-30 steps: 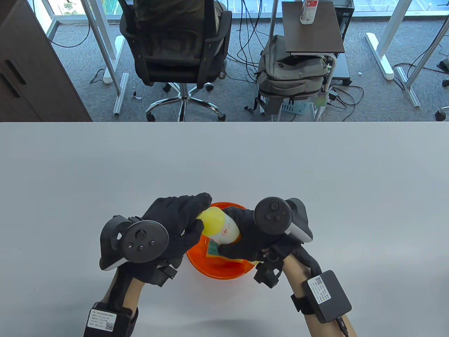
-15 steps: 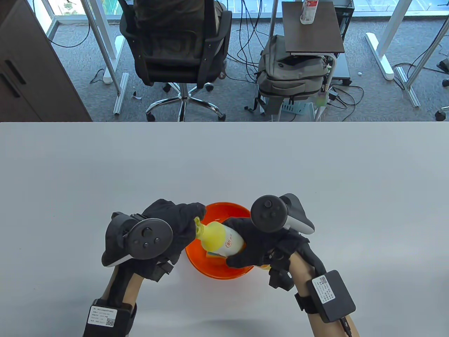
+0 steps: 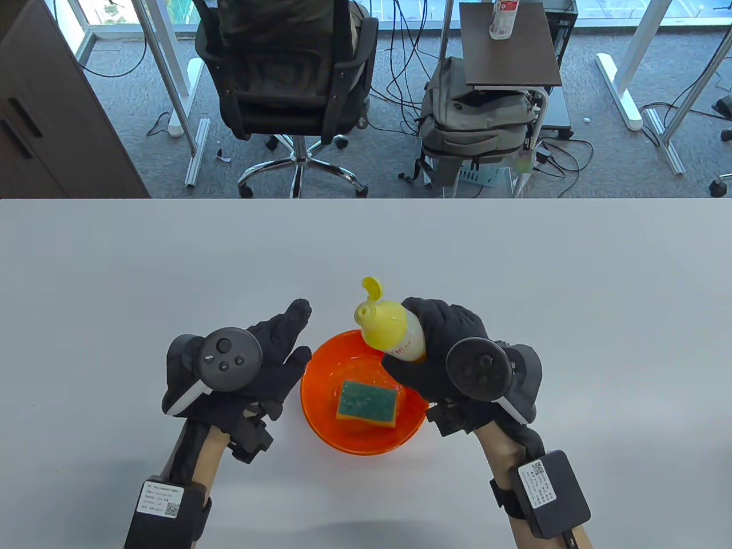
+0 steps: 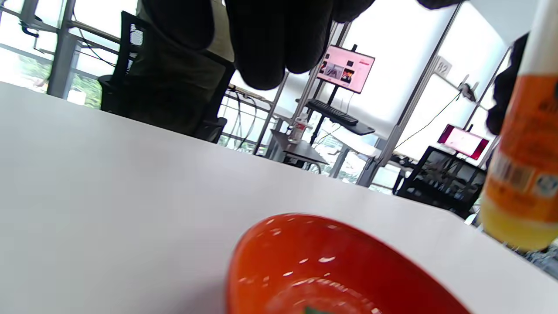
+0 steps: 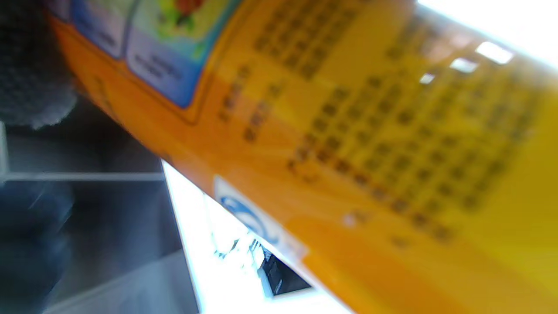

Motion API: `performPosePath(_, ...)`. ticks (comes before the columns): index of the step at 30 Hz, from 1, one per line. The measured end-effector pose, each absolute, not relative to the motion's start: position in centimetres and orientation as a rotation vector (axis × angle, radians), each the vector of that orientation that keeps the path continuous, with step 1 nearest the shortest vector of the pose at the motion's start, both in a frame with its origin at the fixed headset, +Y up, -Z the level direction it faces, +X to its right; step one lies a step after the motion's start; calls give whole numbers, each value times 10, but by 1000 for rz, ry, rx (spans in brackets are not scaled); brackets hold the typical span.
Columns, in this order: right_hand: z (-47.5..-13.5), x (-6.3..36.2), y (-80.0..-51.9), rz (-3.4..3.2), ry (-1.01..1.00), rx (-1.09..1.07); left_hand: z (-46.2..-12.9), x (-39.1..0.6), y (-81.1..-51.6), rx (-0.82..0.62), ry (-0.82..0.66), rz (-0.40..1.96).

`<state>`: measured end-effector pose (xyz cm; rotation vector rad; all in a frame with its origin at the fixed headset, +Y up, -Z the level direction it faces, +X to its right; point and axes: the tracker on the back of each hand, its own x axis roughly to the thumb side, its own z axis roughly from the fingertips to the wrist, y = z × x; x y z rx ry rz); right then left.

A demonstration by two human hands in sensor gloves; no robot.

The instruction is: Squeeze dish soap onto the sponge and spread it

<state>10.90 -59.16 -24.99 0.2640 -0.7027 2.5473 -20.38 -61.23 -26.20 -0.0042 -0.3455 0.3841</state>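
Observation:
An orange bowl (image 3: 320,412) sits near the table's front edge with a green-topped yellow sponge (image 3: 366,404) lying flat in it. My right hand (image 3: 434,349) grips a yellow dish soap bottle (image 3: 389,331) upright over the bowl's far right rim, its flip cap (image 3: 372,287) open. The bottle's label fills the right wrist view (image 5: 348,144). My left hand (image 3: 274,349) is open and empty just left of the bowl, fingers stretched forward. The left wrist view shows the bowl (image 4: 305,266), the bottle's base (image 4: 523,174) and my fingertips (image 4: 266,48).
The white table (image 3: 171,263) stretches far to the back and both sides. Beyond its far edge stand an office chair (image 3: 286,86), a grey backpack (image 3: 474,120) and a small side table (image 3: 509,46).
My right hand has raised the bottle from tilted over the sponge to upright with the cap open. My left hand has let go of the cap end and drawn back left, open.

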Motion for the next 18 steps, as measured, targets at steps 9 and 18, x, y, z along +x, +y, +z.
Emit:
performPosePath(9, -238, 95, -595, 2855, -1256, 152, -258, -246, -687, -84, -179, 108)
performPosePath(18, -243, 64, -625, 3181, -1339, 292, -257, -262, -701, -134, -137, 107)
